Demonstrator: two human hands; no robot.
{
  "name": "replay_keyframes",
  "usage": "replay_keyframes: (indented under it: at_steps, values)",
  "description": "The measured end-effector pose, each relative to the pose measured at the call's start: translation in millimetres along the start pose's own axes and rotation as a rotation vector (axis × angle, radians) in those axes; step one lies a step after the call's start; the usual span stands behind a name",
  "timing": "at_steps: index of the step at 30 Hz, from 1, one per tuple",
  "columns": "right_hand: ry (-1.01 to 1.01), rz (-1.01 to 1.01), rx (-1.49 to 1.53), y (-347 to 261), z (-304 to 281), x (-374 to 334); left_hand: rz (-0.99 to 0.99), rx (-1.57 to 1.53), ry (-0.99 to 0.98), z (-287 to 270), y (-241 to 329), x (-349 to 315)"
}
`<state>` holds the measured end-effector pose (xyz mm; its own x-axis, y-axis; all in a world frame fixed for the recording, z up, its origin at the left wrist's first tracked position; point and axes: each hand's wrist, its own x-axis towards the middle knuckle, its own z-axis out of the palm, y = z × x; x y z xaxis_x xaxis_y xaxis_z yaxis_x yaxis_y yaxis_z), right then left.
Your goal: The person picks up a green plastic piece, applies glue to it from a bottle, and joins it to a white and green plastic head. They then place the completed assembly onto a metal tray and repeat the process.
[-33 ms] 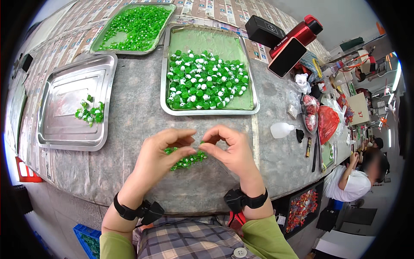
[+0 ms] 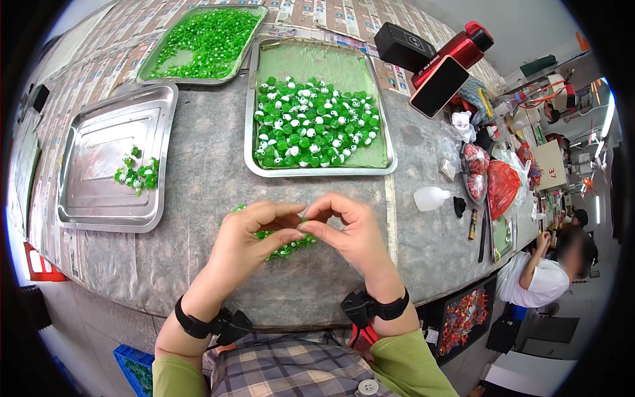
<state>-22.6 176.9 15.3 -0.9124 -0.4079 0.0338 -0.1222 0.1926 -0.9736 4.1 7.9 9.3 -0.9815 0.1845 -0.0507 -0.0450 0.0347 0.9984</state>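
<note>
My left hand (image 2: 254,239) and my right hand (image 2: 349,233) meet fingertip to fingertip over the grey table top (image 2: 198,198). Together they pinch a small green-and-white piece, mostly hidden by the fingers. Right under the hands lies a small pile of green and white pieces (image 2: 286,246). Behind it, a steel tray (image 2: 316,172) lined with a green mat holds many more of these pieces (image 2: 311,129). Each wrist wears a black band.
A steel tray (image 2: 92,198) at the left holds a few green pieces (image 2: 137,173). A far tray (image 2: 198,46) is full of green bits. At the right lie a black box (image 2: 402,46), red bottle (image 2: 456,47), phone (image 2: 438,86), white squeeze bottle (image 2: 432,197) and red bags (image 2: 503,186). A seated person (image 2: 546,274) works beyond the table's edge.
</note>
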Motion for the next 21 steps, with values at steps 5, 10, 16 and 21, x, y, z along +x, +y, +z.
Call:
replay_keyframes:
  at_steps: [5, 10, 16, 21]
  values:
    - [0.001, 0.035, 0.171, 7.6, 4.1, -2.1, -0.106, -0.228, 0.034, 4.9, -4.1, -0.1]
    - [0.081, 0.07, 0.099, -0.3, 5.4, -4.9, -0.145, -0.192, 0.061, 4.6, -7.9, 2.0]
    - [0.72, -0.318, -0.279, -6.1, -38.7, -11.7, -0.066, -0.162, 0.116, -4.2, -12.2, 0.2]
    - [1.381, -0.396, -0.318, 12.5, -131.1, -57.2, -0.09, -0.411, 0.144, -5.0, -7.1, 3.0]
